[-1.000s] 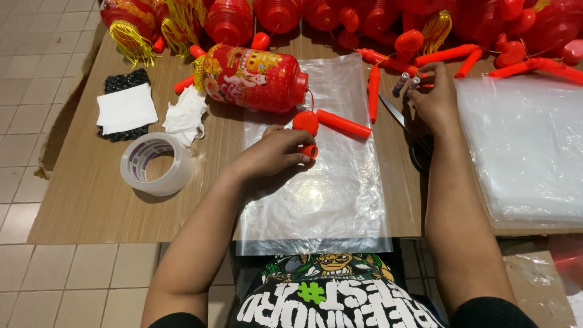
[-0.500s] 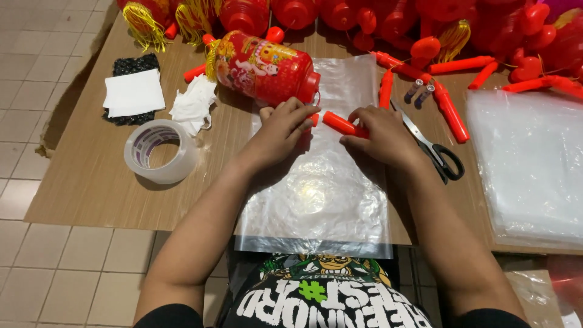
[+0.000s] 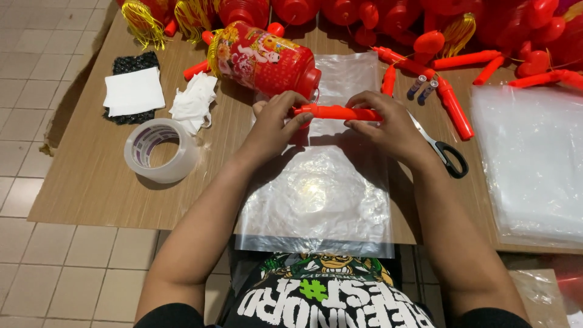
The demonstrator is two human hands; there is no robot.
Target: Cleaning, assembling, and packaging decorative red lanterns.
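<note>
Gripping a red plastic handle stick [image 3: 338, 112] at either end, left hand [image 3: 274, 124] and right hand [image 3: 388, 124] were closed around it above a clear plastic bag [image 3: 316, 200].

The stick [image 3: 337, 112] held between the left hand [image 3: 276, 124] and the right hand [image 3: 388, 124] is plain orange-red. The lantern [image 3: 264, 59] behind it is red with a busy gold, white and pink picture pattern and a yellow fringe. The bag [image 3: 319, 194] beneath is clear with a glossy sheen. The tape roll [image 3: 159, 150] is clear over a white core. The tissue [image 3: 193, 102] is white, the scissors' handles [image 3: 452, 159] black, the table [image 3: 91, 176] light wood-grain brown.
</note>
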